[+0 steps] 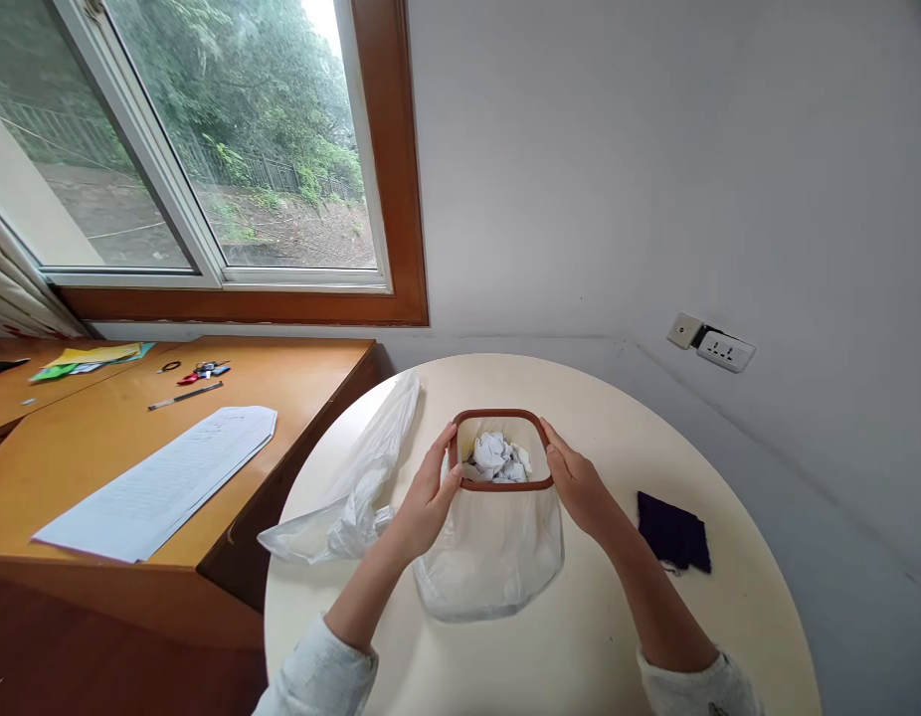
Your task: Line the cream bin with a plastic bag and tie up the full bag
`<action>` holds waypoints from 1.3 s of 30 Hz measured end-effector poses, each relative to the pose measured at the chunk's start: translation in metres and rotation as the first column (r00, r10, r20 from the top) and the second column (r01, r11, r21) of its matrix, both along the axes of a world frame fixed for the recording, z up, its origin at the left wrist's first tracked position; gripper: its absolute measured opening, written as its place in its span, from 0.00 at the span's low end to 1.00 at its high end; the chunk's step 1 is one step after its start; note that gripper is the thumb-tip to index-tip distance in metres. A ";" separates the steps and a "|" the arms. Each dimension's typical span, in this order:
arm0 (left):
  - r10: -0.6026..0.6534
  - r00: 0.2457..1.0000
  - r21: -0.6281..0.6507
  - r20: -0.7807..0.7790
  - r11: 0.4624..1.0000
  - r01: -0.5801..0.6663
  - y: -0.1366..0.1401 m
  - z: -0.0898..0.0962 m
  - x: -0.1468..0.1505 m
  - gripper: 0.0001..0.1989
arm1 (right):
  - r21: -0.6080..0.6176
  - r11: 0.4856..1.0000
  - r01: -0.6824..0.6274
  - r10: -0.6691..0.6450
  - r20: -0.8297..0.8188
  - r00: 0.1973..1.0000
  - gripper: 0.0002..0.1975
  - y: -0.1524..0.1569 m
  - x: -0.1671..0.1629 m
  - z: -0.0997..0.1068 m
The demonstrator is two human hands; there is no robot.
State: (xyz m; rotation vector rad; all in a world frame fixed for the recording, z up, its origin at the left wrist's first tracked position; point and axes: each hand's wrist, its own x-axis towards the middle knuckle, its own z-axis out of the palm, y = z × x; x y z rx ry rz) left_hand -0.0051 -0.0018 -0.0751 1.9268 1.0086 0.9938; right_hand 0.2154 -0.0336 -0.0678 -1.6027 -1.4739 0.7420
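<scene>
"So, what do the hands have hold of?"

"Both are on one wastebasket (505,486) — by its brown rim (497,413), to be exact. The left hand (429,497) has the left side and the right hand (576,482) the right, with fingers and thumbs partly bent against the edge, not clenched."

"Where is the wastebasket?"

"Near the middle of the round cream worktop (580,636), between the hands. A translucent plastic liner (497,572) hangs below the rim and bulges out on the near side."

"Anything inside?"

"Crumpled white paper (497,457). How deep it goes, I can't tell."

"What lies around it?"

"To the left, just beside the left hand, a loose plastic bag (363,497), rumpled, one corner poking past the worktop's edge. Over to the right, beyond the right forearm, a dark purple cloth (673,532) lies flat."

"And farther off?"

"Printed sheets (166,482) and a pen (186,396) on the wooden desk (311,398), under a brown-framed window (281,199) — plus a wall socket (726,351) at the right."
</scene>
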 end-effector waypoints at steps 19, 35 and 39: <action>0.211 0.745 0.519 -0.633 0.829 0.207 0.023 0.017 0.056 0.19 | 0.019 0.963 0.269 -0.268 -0.050 0.962 0.32 -0.016 0.049 -0.107; 0.452 0.612 0.383 -0.649 0.889 -0.250 0.143 0.017 0.080 0.16 | 0.118 0.972 0.205 -0.219 0.117 0.969 0.26 -0.016 0.048 -0.116; 0.458 0.651 0.411 -0.605 0.880 -0.238 0.136 0.022 0.084 0.17 | 0.121 0.973 0.198 -0.217 0.175 0.960 0.26 -0.017 0.045 -0.110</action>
